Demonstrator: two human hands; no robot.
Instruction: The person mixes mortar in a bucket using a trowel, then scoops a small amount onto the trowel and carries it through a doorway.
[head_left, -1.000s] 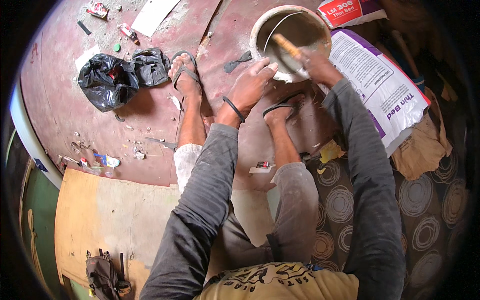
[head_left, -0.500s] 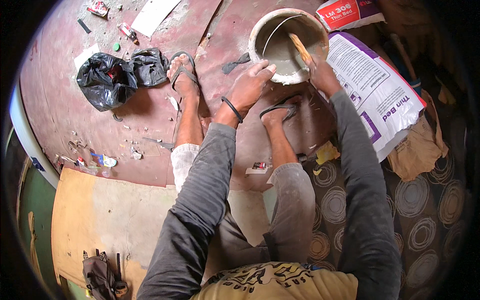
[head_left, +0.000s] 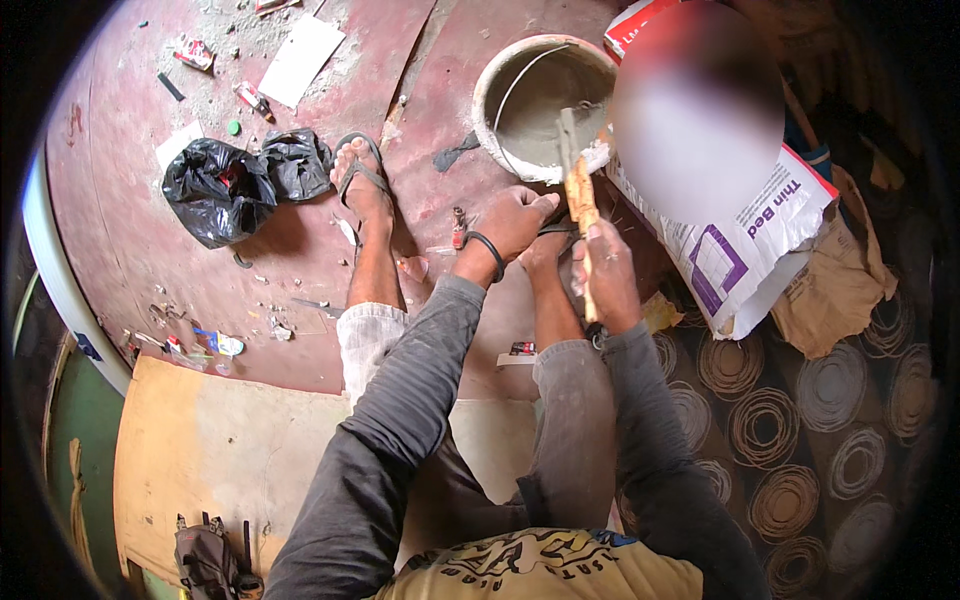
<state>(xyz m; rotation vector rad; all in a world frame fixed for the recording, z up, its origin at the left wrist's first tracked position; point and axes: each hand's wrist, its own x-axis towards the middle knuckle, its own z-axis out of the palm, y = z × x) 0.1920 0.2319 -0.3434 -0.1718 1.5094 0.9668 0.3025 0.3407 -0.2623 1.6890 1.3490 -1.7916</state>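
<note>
My right hand [head_left: 610, 270] grips a rough wooden stick [head_left: 580, 200] whose far end is coated in grey paste. That end is raised over the near rim of a pale, round bucket [head_left: 484, 110], which has a thin wire handle. Inside the bucket is a wet grey mix [head_left: 545, 115]. My left hand [head_left: 510, 222], with a black band on the wrist, hovers just below the bucket's near side; its fingers are curled in and nothing shows in them. It is apart from the stick and the rim.
A torn white and purple bag [head_left: 740, 250] leans right of the bucket, beside crumpled brown paper [head_left: 835, 270]. Black plastic bags [head_left: 215, 190] lie left of my sandalled foot [head_left: 365, 180]. Litter and a white sheet [head_left: 302, 60] are on the reddish floor. A ring-patterned covering [head_left: 765, 430] spreads at right.
The stick has come up out of the bucket and back toward me in my right hand. My left hand has dropped away from the rim and its fingers have curled.
</note>
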